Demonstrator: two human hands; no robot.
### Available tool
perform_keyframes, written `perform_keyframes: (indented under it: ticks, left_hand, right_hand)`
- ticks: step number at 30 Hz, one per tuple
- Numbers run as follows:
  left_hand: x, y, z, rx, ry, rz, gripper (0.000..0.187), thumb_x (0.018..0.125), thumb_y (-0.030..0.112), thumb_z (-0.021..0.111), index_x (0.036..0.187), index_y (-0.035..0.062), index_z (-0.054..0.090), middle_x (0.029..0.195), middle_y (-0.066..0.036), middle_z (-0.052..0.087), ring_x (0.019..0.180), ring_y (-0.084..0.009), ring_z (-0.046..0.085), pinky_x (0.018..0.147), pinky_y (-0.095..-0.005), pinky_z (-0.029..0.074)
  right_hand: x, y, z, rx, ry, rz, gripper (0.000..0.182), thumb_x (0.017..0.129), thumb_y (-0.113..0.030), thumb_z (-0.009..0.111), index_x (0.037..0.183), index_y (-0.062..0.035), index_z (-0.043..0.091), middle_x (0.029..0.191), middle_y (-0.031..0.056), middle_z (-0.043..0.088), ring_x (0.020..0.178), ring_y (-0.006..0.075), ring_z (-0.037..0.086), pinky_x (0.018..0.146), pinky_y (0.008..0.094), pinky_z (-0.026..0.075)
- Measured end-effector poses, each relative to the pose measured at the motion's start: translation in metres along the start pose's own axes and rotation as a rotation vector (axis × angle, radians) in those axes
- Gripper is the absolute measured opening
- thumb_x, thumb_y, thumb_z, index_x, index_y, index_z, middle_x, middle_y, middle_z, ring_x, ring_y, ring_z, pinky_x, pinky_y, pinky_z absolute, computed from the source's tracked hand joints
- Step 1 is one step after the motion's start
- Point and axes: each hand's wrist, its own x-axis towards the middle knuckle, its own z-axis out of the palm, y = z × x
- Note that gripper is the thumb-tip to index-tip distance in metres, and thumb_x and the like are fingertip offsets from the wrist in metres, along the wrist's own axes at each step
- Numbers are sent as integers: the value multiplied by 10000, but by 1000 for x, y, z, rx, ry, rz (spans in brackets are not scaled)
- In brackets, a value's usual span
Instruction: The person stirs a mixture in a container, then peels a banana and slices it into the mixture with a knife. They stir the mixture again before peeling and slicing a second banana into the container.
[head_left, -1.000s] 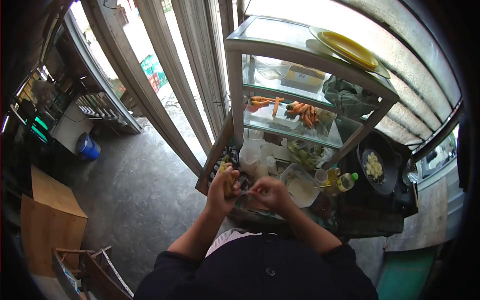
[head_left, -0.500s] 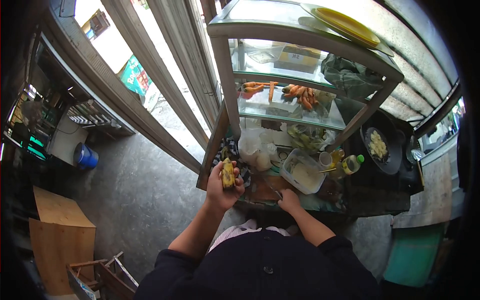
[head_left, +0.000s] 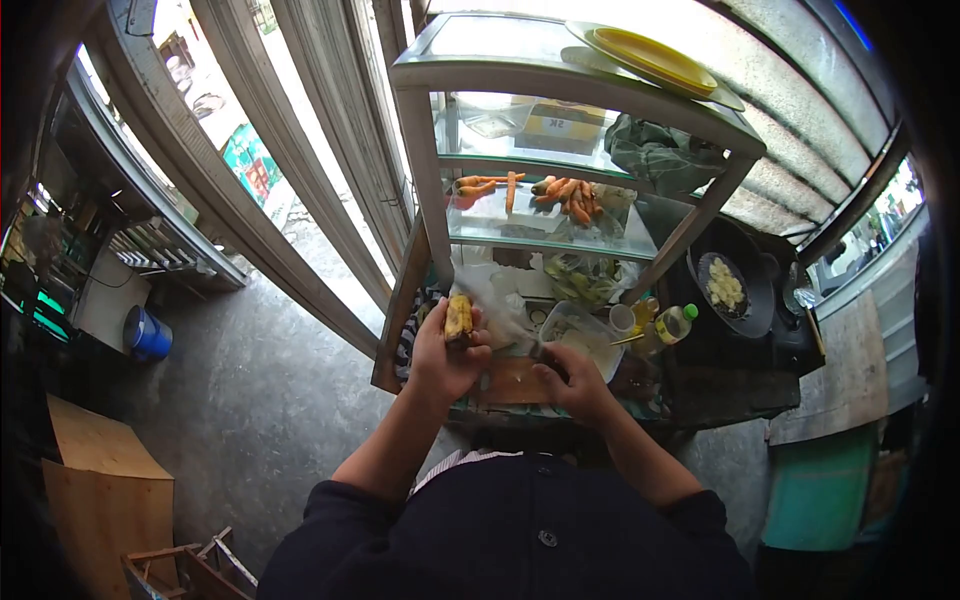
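Head view, sole camera. The cutting board (head_left: 512, 388) is taken as landmark. A dark-blotched yellow banana (head_left: 458, 318) is held up to the left of the board, gripped by the left hand (head_left: 447, 358) with the fingers wrapped about its lower part. A knife (head_left: 505, 318) is grasped by the handle in the right hand (head_left: 575, 382), over the board's right end; its blade is blurred and pointed toward the banana. Whether the peel is touched by the blade cannot be told. The step in hand is judged to be knife work on the banana; for the next move, a firm left grip, with fingers clear of the edge, is called for.

Surface: a clear plastic tub (head_left: 590, 320) with pale contents is placed just beyond the board's right end, and a green-capped bottle (head_left: 675, 328) farther right. A wok (head_left: 775, 310) holding pale pieces (head_left: 724, 285) is set well to the right of the board. Behind the board, a display case (head_left: 412, 170) is stocked with carrots (head_left: 572, 195) and topped by yellow plates (head_left: 655, 62).

Room: bare concrete floor (head_left: 290, 370) is seen left of the board, with a blue bucket (head_left: 148, 332) stood well off.
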Motion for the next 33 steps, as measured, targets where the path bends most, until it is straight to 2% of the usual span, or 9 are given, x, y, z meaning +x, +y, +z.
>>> perform_keyframes:
  ticks: [1, 3, 4, 6, 9, 13, 15, 25, 33]
  left_hand:
    - [1, -5, 8, 1, -8, 0, 341, 993, 369, 382, 1095, 96, 559, 887, -40, 611, 649, -154, 503, 508, -272, 426]
    - [-1, -10, 26, 132, 198, 80, 357, 1000, 386, 373, 1129, 103, 548, 910, -41, 605, 656, -157, 511, 527, -277, 441]
    - [-4, -7, 22, 158, 31, 56, 363, 1004, 396, 374, 1148, 107, 539, 910, -50, 604, 680, -167, 551, 565, -283, 464]
    - [-5, -4, 23, 156, -28, 36, 363, 1005, 402, 376, 1143, 109, 539, 908, -56, 604, 690, -169, 569, 578, -298, 479]
    - [-11, -3, 27, 194, -63, 48, 364, 1005, 408, 385, 1125, 101, 539, 908, -64, 603, 706, -169, 598, 596, -316, 503]
    - [-20, -3, 32, 158, -57, 80, 356, 995, 394, 435, 1086, 67, 542, 897, -66, 606, 712, -151, 607, 616, -307, 528]
    - [-25, -4, 34, 169, -78, 93, 354, 985, 394, 461, 1076, 62, 545, 888, -64, 606, 721, -144, 610, 633, -288, 529]
    - [-45, -8, 35, 211, -20, 155, 335, 956, 385, 537, 1073, 72, 566, 889, -50, 604, 833, -114, 614, 725, -258, 535]
    - [-47, -17, 37, 280, 33, 240, 336, 971, 385, 502, 1099, 76, 543, 919, -60, 576, 795, -143, 592, 700, -278, 518]
  right_hand:
    - [5, -24, -6, -5, 4, -4, 354, 921, -268, 574, 1207, -60, 556, 810, 101, 603, 685, 155, 556, 648, 306, 454]
    - [13, -65, -14, -80, -31, -121, 435, 910, -300, 598, 1303, -129, 527, 882, 138, 670, 774, 281, 670, 674, 342, 499]
    - [16, -77, -17, -86, -30, -128, 435, 910, -300, 598, 1303, -129, 527, 882, 138, 670, 774, 281, 670, 674, 342, 499]
    - [19, -93, -19, -337, -117, -204, 529, 887, -343, 621, 1373, -193, 477, 883, 129, 678, 743, 321, 663, 630, 381, 507]
    - [23, -95, -15, -377, -54, -324, 572, 861, -362, 650, 1375, -173, 483, 722, 107, 631, 613, 288, 623, 592, 367, 479]
    - [26, -106, -18, -390, -66, -320, 558, 854, -339, 658, 1363, -175, 498, 736, 102, 634, 625, 276, 630, 588, 358, 479]
    - [29, -108, -19, -389, -130, -318, 514, 878, -367, 622, 1349, -193, 514, 830, 109, 664, 686, 292, 656, 590, 377, 501]
    - [30, -118, -10, -317, -181, -384, 493, 900, -341, 589, 1370, -225, 492, 784, 87, 644, 652, 283, 637, 599, 380, 498]
    - [17, -123, -5, -478, -95, -336, 435, 913, -358, 565, 1339, -282, 525, 738, 48, 614, 594, 248, 618, 529, 368, 478]
